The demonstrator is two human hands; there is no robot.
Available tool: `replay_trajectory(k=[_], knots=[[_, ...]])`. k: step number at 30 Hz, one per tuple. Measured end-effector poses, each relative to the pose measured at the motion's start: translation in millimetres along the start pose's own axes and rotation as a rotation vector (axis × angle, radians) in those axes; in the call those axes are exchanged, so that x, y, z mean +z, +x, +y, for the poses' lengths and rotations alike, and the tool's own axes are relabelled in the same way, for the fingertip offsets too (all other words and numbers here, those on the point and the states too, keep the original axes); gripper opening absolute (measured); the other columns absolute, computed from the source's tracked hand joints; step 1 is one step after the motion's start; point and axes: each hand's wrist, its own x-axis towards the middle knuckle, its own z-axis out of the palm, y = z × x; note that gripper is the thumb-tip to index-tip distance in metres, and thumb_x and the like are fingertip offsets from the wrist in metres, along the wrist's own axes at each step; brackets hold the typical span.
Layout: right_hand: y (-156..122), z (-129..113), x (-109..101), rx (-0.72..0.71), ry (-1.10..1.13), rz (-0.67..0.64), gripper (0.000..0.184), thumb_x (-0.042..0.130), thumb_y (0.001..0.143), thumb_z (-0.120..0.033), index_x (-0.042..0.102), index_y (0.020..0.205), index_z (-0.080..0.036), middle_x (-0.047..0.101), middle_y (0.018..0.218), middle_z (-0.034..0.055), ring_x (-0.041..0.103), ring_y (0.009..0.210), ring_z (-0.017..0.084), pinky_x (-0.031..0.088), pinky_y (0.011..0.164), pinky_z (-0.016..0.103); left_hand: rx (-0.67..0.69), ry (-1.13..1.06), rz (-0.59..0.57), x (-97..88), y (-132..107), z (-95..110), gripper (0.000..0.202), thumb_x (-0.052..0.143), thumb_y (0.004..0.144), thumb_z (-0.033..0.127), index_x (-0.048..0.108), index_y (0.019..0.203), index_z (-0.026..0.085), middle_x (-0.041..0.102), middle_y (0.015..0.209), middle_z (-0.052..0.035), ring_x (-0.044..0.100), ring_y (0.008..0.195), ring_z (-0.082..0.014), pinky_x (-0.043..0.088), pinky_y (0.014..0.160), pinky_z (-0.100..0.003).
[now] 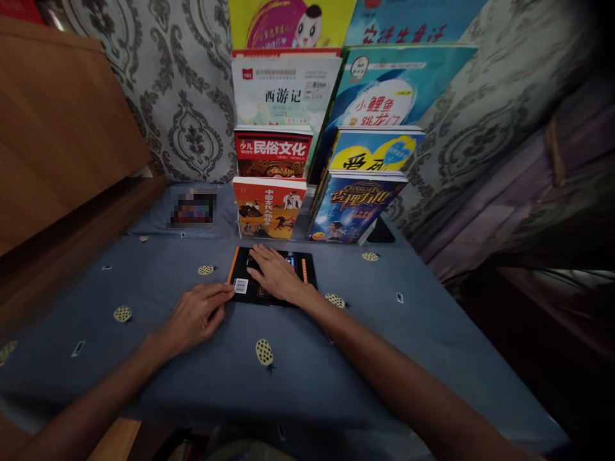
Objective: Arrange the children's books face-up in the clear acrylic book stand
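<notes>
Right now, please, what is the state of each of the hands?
Left hand: open, fingertips at the near left corner of the black book, gripping nothing.
Right hand: open, lying flat on top of the black book.

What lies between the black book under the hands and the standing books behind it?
Head view: only bare blue cloth separates the black book from the standing books.

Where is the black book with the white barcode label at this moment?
In the head view, the black book lies flat on the blue cloth, centre, before the tiered book rack. The right hand rests on it; the left hand touches its left edge.
</notes>
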Motion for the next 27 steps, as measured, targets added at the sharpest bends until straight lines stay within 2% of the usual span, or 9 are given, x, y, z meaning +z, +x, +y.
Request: replay_trajectory(k=[8,13,16,18,22,27], knots=[[-59.8,72.4,-14.0,0.045,0.039,0.097,0.054,0.036,0.103,-0.040,0.048,0.147,-0.012,0.043,0.156,0.0172,0.035,0.148,0.028,0.029,0.122,0.055,-0.008,-0.021,0.025,7.0,-5.3,-3.9,0.032,0.045,0.093,0.016,0.071,0.112,0.015,0.075,0.115,-0.0095,0.073,0.099,-0.0229,0.061,0.082,-0.038],[-82.1,110.3,-20.5,0.050,0.211,0.161,0.051,0.030,0.104,-0.042,0.048,0.148,-0.025,0.051,0.151,0.0086,0.044,0.143,0.026,0.033,0.119,0.058,0.006,-0.029,-0.043,0.0,1.9,-1.2,0.032,0.045,0.094,0.018,0.070,0.113,0.016,0.073,0.114,-0.0107,0.070,0.096,-0.0244,0.057,0.083,-0.043],[-82.8,120.1,-22.1,0.079,0.298,0.178,0.050,0.031,0.103,-0.047,0.050,0.146,-0.029,0.058,0.145,0.0059,0.054,0.135,0.026,0.040,0.115,0.057,0.074,-0.076,-0.129,-3.3,19.9,16.0,0.031,0.045,0.097,0.020,0.069,0.116,0.018,0.072,0.110,-0.0094,0.068,0.096,-0.0235,0.053,0.087,-0.044],[-82.2,122.2,-21.9,0.086,0.334,0.192,0.050,0.032,0.103,-0.049,0.052,0.144,-0.029,0.060,0.144,0.0059,0.056,0.133,0.026,0.042,0.114,0.056,0.157,-0.129,-0.199,1.1,35.6,33.1,0.032,0.044,0.100,0.023,0.064,0.125,0.018,0.070,0.116,-0.0097,0.066,0.104,-0.0234,0.050,0.093,-0.044],[-82.8,121.0,-20.7,0.072,0.371,0.208,0.052,0.032,0.103,-0.050,0.052,0.144,-0.026,0.060,0.144,0.0074,0.054,0.134,0.026,0.040,0.115,0.056,0.345,-0.191,-0.271,24.5,65.3,62.4,0.039,0.042,0.104,0.033,0.053,0.137,0.015,0.062,0.135,-0.0125,0.057,0.125,-0.0247,0.041,0.105,-0.045],[-83.8,120.3,-19.8,0.062,0.381,0.209,0.052,0.031,0.102,-0.050,0.053,0.143,-0.026,0.060,0.143,0.0072,0.055,0.133,0.026,0.040,0.114,0.056,0.439,-0.180,-0.332,47.8,89.0,71.6,0.045,0.035,0.107,0.042,0.050,0.140,0.015,0.061,0.139,-0.0119,0.053,0.130,-0.0236,0.034,0.108,-0.044]])
